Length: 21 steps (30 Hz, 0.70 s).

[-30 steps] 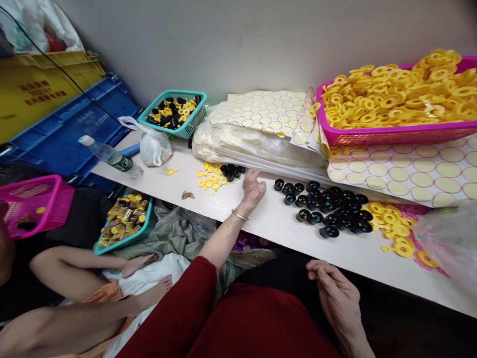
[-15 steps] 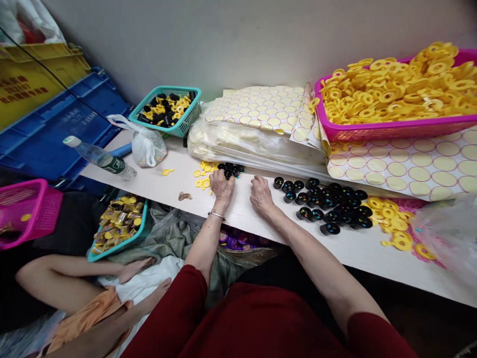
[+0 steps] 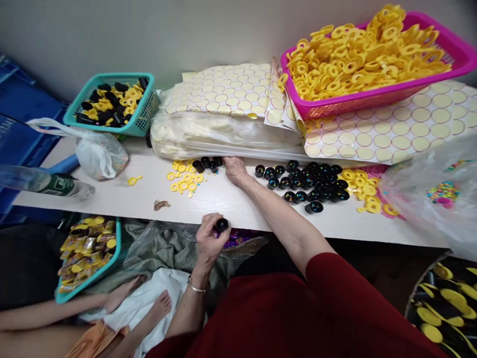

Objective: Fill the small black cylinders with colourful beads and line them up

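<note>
My left hand [image 3: 209,236] is closed around a small black cup [image 3: 222,224], its open mouth facing up, in front of the table's near edge. My right hand [image 3: 235,170] reaches to the back of the table with curled fingers, beside a small cluster of black cups [image 3: 205,162]. Its fingertips are partly hidden, so what they hold is unclear. Left of that cluster lie yellow ring-shaped pieces with tabs [image 3: 183,180]. A larger group of black cups with coloured beads inside [image 3: 309,179] stands to the right of my right hand.
A teal basket [image 3: 143,112] and a heaped pink basket [image 3: 346,97] stand along the back, with sticker sheets [image 3: 234,89] between. A bottle [image 3: 55,184] and a tied bag [image 3: 100,154] lie left. Another person's feet [image 3: 160,308] are below, near a basket of wrapped pieces [image 3: 119,238].
My left hand has drawn back from the small cluster to the table's near edge, bringing a black cup. My right hand has moved forward to that cluster. The view has shifted right.
</note>
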Each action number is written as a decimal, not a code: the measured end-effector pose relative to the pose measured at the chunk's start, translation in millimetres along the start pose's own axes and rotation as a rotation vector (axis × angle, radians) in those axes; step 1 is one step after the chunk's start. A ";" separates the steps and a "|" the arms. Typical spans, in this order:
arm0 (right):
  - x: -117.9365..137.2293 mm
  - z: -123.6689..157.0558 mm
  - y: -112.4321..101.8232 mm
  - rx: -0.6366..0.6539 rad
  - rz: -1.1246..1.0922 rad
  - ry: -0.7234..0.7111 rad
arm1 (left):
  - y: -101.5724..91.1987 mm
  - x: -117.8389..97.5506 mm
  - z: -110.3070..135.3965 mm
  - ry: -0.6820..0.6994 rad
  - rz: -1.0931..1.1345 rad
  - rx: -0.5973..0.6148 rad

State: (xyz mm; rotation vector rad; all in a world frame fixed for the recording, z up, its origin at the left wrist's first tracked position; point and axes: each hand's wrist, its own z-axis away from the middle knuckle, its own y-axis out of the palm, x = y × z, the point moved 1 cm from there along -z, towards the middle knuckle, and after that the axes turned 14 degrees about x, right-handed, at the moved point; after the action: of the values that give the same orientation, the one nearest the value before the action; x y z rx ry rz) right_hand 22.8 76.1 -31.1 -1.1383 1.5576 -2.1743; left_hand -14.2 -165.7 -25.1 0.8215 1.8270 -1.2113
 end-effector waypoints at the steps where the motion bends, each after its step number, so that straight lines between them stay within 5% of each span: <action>1: -0.8 2.5 1.3 0.000 -0.001 -0.002 | -0.4 0.2 10.7 -0.012 0.081 0.084; 4: -3.4 12.8 4.9 -0.022 0.005 -0.014 | 2.2 8.0 36.1 -0.156 0.323 0.276; 7: -6.4 27.3 8.8 -0.023 -0.006 -0.070 | 14.1 23.5 47.2 -0.364 0.440 0.322; 16: 0.9 94.9 20.8 0.032 -0.128 -0.334 | 59.9 30.7 20.1 -0.590 0.438 0.122; 21: 17.4 135.4 27.8 0.050 -0.141 -0.370 | 67.6 22.2 17.7 -0.493 0.649 0.071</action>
State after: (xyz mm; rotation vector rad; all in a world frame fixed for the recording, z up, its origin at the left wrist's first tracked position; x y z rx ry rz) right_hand 99.6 -40.1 -30.0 -1.5690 1.2904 -1.9263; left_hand 36.0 -157.5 -77.9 0.9527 1.0094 -0.9392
